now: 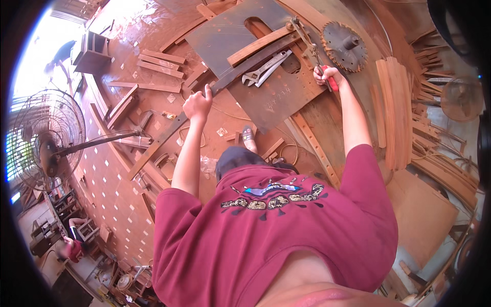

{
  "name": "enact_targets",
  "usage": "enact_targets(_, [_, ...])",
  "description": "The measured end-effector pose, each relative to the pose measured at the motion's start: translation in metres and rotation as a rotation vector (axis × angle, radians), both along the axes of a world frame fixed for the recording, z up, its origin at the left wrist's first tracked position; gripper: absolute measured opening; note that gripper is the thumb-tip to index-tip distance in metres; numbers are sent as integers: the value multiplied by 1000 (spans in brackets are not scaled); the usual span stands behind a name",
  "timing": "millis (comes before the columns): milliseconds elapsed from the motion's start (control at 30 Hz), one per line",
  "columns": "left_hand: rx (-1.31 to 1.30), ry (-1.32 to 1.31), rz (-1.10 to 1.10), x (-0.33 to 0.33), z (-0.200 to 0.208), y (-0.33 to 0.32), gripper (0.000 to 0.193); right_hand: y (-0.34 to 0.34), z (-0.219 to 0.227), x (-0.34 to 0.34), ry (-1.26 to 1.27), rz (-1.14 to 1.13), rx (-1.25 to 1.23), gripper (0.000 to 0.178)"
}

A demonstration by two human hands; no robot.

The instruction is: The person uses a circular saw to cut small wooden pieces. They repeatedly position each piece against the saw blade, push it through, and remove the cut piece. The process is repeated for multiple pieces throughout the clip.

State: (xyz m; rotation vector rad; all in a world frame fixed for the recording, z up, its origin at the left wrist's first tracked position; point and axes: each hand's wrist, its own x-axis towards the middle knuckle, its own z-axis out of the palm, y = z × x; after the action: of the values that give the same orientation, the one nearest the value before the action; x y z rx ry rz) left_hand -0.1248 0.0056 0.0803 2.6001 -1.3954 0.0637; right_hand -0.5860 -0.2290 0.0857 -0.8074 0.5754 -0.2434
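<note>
My left hand (198, 106) is closed round a long dark bar (162, 143), thumb raised along it; the bar runs from the saw table (271, 105) down toward the floor at the left. At the right, my right hand (326, 77) grips the red handle of a toggle clamp (310, 50). The clamp's metal arm reaches up to the end of a curved wooden piece (261, 47), which lies along the bar's far end. An adjustable wrench (262, 70) rests on the table beside the bar. Just right of the clamp stands a toothed circular saw blade (340, 46).
A large standing fan (48, 138) is at the left. Wooden strips (161, 64) lie on the tiled floor. Curved boards (394, 112) are stacked at the right. Another person (74, 248) is far off at the lower left.
</note>
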Motion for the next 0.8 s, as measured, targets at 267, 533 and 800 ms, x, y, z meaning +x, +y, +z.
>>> enact_targets(267, [0, 29, -3, 1, 1, -9, 65, -14, -2, -2, 43, 11, 33, 34])
enact_targets(533, [16, 36, 32, 10, -2, -13, 71, 5, 42, 39, 855, -196, -390, 31])
enact_targets(800, [84, 86, 39, -10, -1, 5, 76, 50, 57, 25, 1242, -309, -764, 33])
